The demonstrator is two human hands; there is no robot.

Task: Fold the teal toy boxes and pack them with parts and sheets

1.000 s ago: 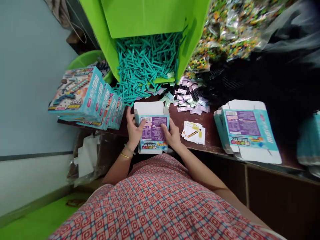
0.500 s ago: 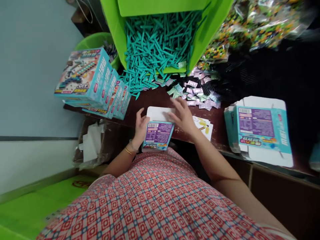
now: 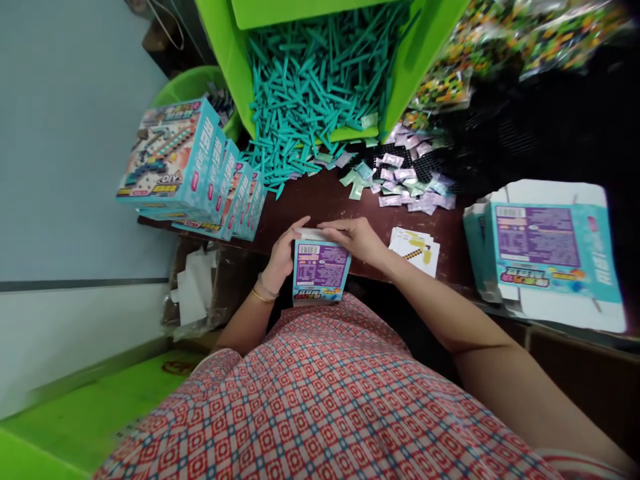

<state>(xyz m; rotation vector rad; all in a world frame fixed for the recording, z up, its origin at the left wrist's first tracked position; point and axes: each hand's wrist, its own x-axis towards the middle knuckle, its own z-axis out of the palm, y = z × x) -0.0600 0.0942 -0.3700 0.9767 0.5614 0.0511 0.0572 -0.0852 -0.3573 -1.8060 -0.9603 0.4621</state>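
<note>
A small teal box with a purple label (image 3: 320,270) stands at the near edge of the dark table (image 3: 330,200), against my body. My left hand (image 3: 284,250) grips its left side, fingers curled over the top corner. My right hand (image 3: 356,239) lies across the top, fingers pressing the white flap down flat. Both hands are closed on the box.
Finished teal boxes (image 3: 193,173) lean in a row at the left. A green bin of teal sticks (image 3: 320,73) spills onto the table behind. Small pastel packets (image 3: 400,183), printed cards (image 3: 415,250) and a stack of flat box blanks (image 3: 545,250) lie to the right.
The white flap stood open a second ago. My right hand swept over it and pushed it down, and the box top is now shut. The view shifted slightly.
</note>
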